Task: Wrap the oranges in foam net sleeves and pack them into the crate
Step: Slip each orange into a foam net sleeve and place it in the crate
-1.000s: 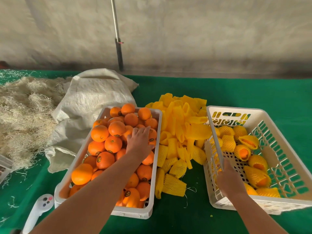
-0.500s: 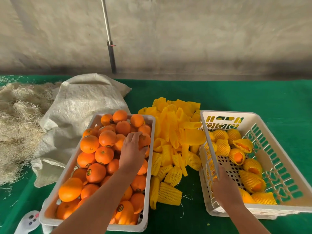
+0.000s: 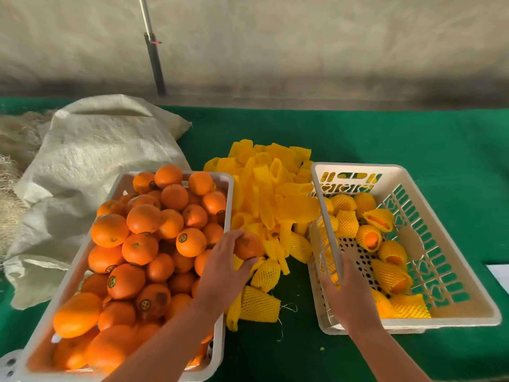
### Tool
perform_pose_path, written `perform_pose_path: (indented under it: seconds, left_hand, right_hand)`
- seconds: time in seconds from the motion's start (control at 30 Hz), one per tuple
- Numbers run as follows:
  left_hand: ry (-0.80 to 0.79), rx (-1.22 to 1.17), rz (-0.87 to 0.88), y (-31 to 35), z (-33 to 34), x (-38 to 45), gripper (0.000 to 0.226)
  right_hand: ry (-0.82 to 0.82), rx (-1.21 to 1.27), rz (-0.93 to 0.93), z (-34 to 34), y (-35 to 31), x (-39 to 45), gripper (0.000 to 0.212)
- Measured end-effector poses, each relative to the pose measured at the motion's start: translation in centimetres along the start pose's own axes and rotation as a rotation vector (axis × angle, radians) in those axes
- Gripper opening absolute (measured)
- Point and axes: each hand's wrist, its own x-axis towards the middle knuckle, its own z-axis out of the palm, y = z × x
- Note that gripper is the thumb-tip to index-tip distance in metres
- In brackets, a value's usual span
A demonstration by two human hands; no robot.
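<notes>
A white crate [image 3: 230,188] on the left is heaped with bare oranges [image 3: 143,219]. My left hand [image 3: 224,271] grips one orange [image 3: 248,245], lifted over that crate's right rim beside the pile of yellow foam net sleeves [image 3: 272,194]. On the right, a white slotted crate [image 3: 440,244] holds several oranges wrapped in yellow net [image 3: 369,237]. My right hand [image 3: 348,296] rests on this crate's near left wall, fingers fairly straight; I cannot see whether they curl over the rim.
Everything sits on a green cloth [image 3: 413,139]. A pale woven sack [image 3: 91,161] lies behind the left crate, with straw-like fibre [image 3: 11,172] at the far left. A pole [image 3: 154,59] stands against the back wall. A white controller [image 3: 8,365] peeks out at bottom left.
My left hand has closed on an orange and carried it right, out over the crate's rim toward the sleeves. My right hand stays at the right crate's wall. The camera has shifted.
</notes>
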Motion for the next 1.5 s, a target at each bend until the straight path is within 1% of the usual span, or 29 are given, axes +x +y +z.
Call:
perform_pose_path:
  seconds: [0.07, 0.13, 0.2, 0.23, 0.27, 0.33, 0.4, 0.5, 0.57, 0.67, 0.77, 0.87, 0.97, 1.1, 1.2, 1.3, 1.37, 1.5]
  left_hand:
    - [-0.013, 0.044, 0.038, 0.0, 0.2, 0.0, 0.064]
    - [-0.014, 0.053, 0.043, -0.2, 0.4, 0.2, 0.065]
    - [-0.012, 0.069, 0.041, -0.2, 0.4, 0.4, 0.067]
    - [-0.013, 0.083, 0.046, -0.2, 0.4, 0.4, 0.067]
    - [-0.015, 0.098, 0.054, -0.2, 0.4, 0.4, 0.066]
    - [-0.018, 0.125, 0.066, 0.0, 0.4, 0.5, 0.065]
    - [-0.007, 0.147, 0.067, -0.1, 0.5, 0.5, 0.067]
    - [-0.01, 0.178, 0.058, -0.4, 0.7, 0.7, 0.071]
    - [-0.026, 0.198, 0.051, -0.6, 0.9, 0.9, 0.072]
    - [-0.054, 0.22, 0.045, -0.7, 1.1, 1.0, 0.073]
    - [-0.066, 0.234, 0.047, -0.8, 1.3, 1.0, 0.074]
    - [-0.064, 0.242, 0.049, -1.0, 1.4, 1.0, 0.077]
    - [-0.067, 0.248, 0.041, -1.1, 1.5, 1.1, 0.076]
    - [-0.073, 0.232, 0.042, -1.0, 1.2, 1.0, 0.074]
    - [-0.057, 0.224, 0.03, -0.6, 1.0, 1.0, 0.071]
    - [-0.047, 0.215, 0.013, -0.3, 0.8, 1.0, 0.069]
    - [-0.032, 0.22, 0.032, -0.2, 0.7, 0.8, 0.069]
    - [-0.036, 0.232, 0.052, 0.4, 0.4, 0.4, 0.068]
  right_hand:
    - [0.087, -0.05, -0.068, 0.1, -0.4, -0.2, 0.063]
    - [0.168, -0.154, -0.173, 0.3, -1.2, -0.2, 0.067]
    - [0.2, -0.209, -0.327, 0.8, -2.6, 0.3, 0.069]
    - [0.194, -0.213, -0.396, 1.3, -3.5, 0.9, 0.066]
    - [0.176, -0.208, -0.438, 1.9, -4.5, 1.6, 0.06]
    - [0.111, -0.214, -0.463, 3.1, -6.6, 3.4, 0.048]
    - [-0.002, -0.267, -0.484, 4.1, -8.4, 5.8, 0.042]
    - [-0.201, -0.421, -0.606, 6.1, -9.4, 9.5, 0.033]
    - [-0.291, -0.403, -0.539, 7.2, -9.6, 11.4, 0.035]
    - [-0.365, -0.291, -0.419, 8.7, -9.4, 13.3, 0.049]
    - [-0.392, -0.234, -0.381, 9.9, -9.0, 14.1, 0.059]
    - [-0.338, -0.168, -0.37, 9.9, -8.7, 13.9, 0.057]
    - [-0.226, -0.091, -0.38, 8.6, -8.4, 12.3, 0.044]
    - [-0.044, 0.124, -0.273, 5.4, -7.6, 8.4, 0.029]
    - [0.068, 0.228, -0.243, 2.7, -6.8, 5.0, 0.018]
    - [0.086, 0.282, -0.251, 0.3, -6.3, 1.9, 0.008]
    - [0.096, 0.281, -0.278, -0.9, -6.0, 0.2, 0.004]
    - [0.143, 0.252, -0.322, -2.6, -5.3, -2.5, 0.009]
